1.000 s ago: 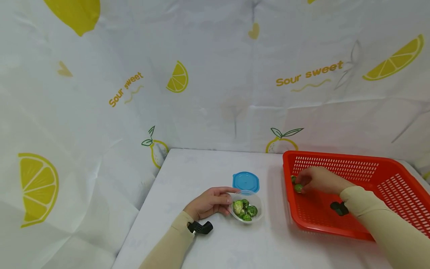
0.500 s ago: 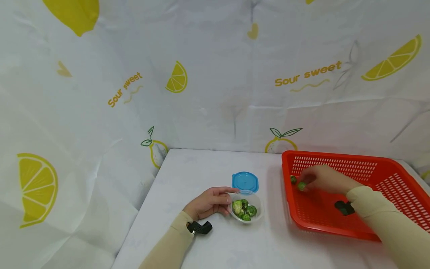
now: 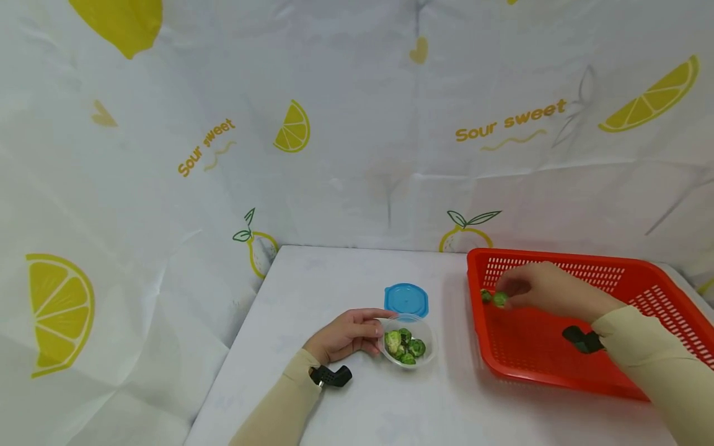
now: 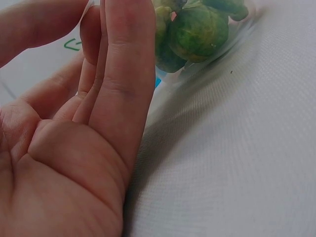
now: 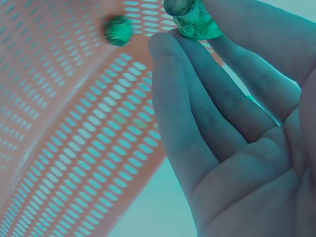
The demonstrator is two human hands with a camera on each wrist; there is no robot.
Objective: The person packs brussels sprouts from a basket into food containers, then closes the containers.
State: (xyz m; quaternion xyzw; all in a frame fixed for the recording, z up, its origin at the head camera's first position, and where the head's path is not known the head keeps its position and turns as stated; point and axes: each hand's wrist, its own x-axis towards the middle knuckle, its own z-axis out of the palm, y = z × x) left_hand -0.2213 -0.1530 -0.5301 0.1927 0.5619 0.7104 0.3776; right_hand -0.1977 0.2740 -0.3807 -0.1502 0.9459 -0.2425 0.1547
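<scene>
My right hand (image 3: 538,288) pinches a green Brussels sprout (image 3: 500,300) between thumb and fingers, inside the red basket near its left wall. In the right wrist view the pinched sprout (image 5: 192,19) shows its cut stem end. Apart from the hand, another sprout (image 5: 118,30) lies in the basket. On the table, my left hand (image 3: 348,336) holds the rim of a small clear plastic container (image 3: 429,362) from its left side, thumb at the rim. Several Brussels sprouts (image 3: 415,347) sit in that container. The left wrist view shows sprouts (image 4: 200,33) through its wall.
A blue lid (image 3: 406,300) lies flat on the white table just behind the container. The perforated red basket (image 3: 552,385) takes up the table's right side, with raised walls. A lemon-print cloth (image 3: 362,124) hangs behind and to the left.
My right hand has lifted the pinched sprout and moved slightly back and to the right within the basket. The left hand and the container stay in place.
</scene>
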